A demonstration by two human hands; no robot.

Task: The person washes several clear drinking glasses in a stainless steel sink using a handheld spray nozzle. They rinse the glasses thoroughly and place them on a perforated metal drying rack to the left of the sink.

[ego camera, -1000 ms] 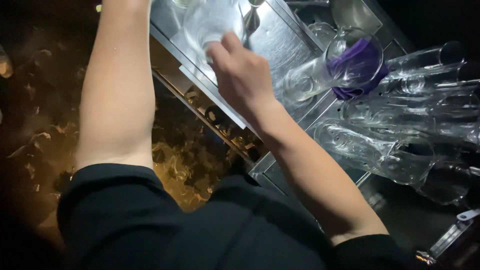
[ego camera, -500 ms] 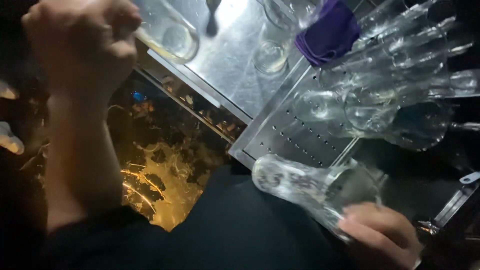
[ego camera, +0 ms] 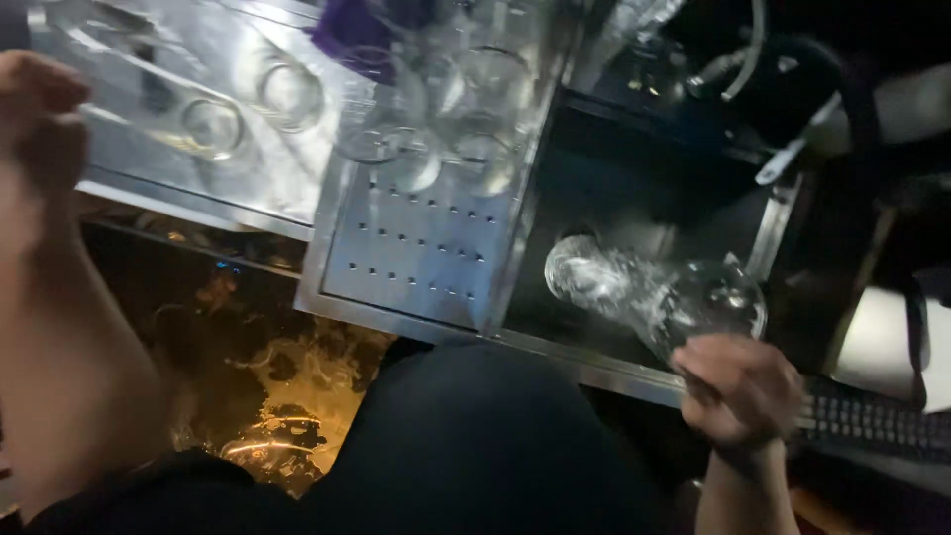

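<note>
The glass (ego camera: 654, 292) is a clear stemmed one, lying tilted on its side with its bowl pointing left and its round foot up by the right hand (ego camera: 741, 388), which is closed around the stem at the lower right. It hangs over a dark basin (ego camera: 644, 208) sunk into the counter, just right of a perforated steel drainboard (ego camera: 416, 258). At the back of that drainboard several more clear glasses (ego camera: 436, 129) stand close together, with a purple cloth (ego camera: 359, 32) at the top edge beside them. Left of the drainboard lies a flat steel tray (ego camera: 198, 188), and on it stand two other glasses (ego camera: 213, 124) seen from above. The left hand (ego camera: 35, 119) is at the far left edge, raised in front of the tray, its fingers curled in; blur keeps me from telling whether it has hold of anything. Below the counter edge the floor (ego camera: 297, 396) shows wet yellow reflections. The person's dark clothing (ego camera: 466, 446) fills the bottom centre. A hose (ego camera: 733, 59) curves over the dark top right corner, and a black ribbed mat (ego camera: 872, 426) lies at the right beside the holding hand.
</note>
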